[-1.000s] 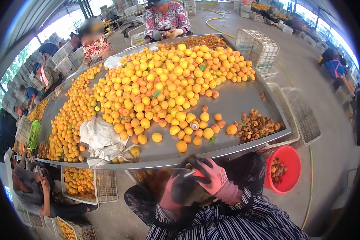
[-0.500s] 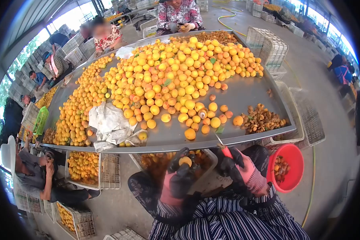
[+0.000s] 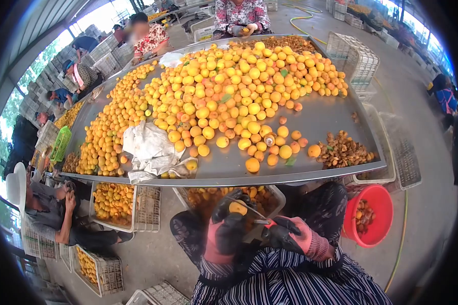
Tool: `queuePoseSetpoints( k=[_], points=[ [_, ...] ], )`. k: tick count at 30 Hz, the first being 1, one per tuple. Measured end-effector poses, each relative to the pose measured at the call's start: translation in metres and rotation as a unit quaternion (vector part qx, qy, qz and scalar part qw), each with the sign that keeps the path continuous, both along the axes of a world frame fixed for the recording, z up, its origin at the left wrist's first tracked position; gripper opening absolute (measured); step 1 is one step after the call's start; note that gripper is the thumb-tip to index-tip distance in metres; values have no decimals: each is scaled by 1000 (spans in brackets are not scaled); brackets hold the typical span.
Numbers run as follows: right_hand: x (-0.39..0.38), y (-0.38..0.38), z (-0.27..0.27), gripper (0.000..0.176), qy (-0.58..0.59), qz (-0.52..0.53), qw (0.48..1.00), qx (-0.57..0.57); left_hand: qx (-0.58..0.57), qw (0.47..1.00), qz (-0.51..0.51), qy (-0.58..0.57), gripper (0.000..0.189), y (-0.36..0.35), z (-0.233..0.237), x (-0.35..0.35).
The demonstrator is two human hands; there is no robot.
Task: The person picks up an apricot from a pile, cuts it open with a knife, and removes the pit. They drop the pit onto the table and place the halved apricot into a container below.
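Observation:
My left hand point(image 3: 226, 226), in a pink glove with a black palm, closes around an orange-yellow apricot point(image 3: 237, 207) in front of the table's near edge. In my right hand point(image 3: 292, 235), gloved the same way, is a knife point(image 3: 269, 222) with a red handle. Its thin blade points up and left, and the tip lies at or very near the apricot; whether it has cut in cannot be made out. Below the hands, a pale crate point(image 3: 280, 202) holds opened apricot pieces. A big heap of whole apricots point(image 3: 219, 101) covers much of the metal table point(image 3: 336, 119).
Brown pits point(image 3: 348, 151) lie at the table's right corner, a white cloth point(image 3: 147, 147) near its left front. A red bucket point(image 3: 384, 216) stands right of my knee. At left, a person in a white hat point(image 3: 16, 189) sits beside crates of fruit point(image 3: 114, 203). Others work beyond the table.
My right hand has moved left and down, bringing the knife from the table edge over to the apricot. My left hand still holds the apricot. The whole view has shifted slightly.

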State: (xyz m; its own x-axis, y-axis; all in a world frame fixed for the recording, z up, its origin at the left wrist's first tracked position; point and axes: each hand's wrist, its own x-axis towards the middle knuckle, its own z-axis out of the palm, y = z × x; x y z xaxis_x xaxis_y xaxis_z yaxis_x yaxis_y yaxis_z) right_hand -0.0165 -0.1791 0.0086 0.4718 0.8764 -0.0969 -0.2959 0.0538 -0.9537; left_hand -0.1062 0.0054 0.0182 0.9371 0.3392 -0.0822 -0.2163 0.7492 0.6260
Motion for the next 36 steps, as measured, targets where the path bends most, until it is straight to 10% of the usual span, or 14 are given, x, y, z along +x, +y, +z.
queuePoseSetpoints(
  k=[36],
  points=[
    [-4, 15, 25, 25, -336, 15, 920, -199, -13, 992, 40, 115, 41, -15, 5, -3]
  ],
)
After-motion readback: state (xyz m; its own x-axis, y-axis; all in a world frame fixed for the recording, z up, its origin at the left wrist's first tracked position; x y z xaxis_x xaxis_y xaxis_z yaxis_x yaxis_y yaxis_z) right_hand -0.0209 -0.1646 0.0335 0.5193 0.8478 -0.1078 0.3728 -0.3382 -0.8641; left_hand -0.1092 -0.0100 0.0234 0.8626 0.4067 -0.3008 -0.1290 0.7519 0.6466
